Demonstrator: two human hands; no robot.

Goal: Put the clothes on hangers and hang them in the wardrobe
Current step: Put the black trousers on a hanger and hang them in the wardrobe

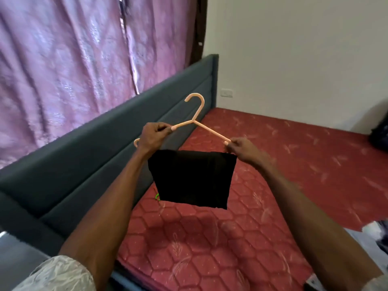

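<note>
A peach plastic hanger is held up in the air over the bed, hook pointing up and away. A folded black garment hangs over its lower bar, which the cloth hides. My left hand grips the hanger's left shoulder arm. My right hand pinches the hanger's right end, just above the garment's top corner. A small green tag shows at the garment's lower left edge.
Below lies a bed with a red patterned mattress and a dark grey padded frame on the left. Pink curtains hang behind the frame. A white wall with a socket stands ahead. Dark items sit at the right edge.
</note>
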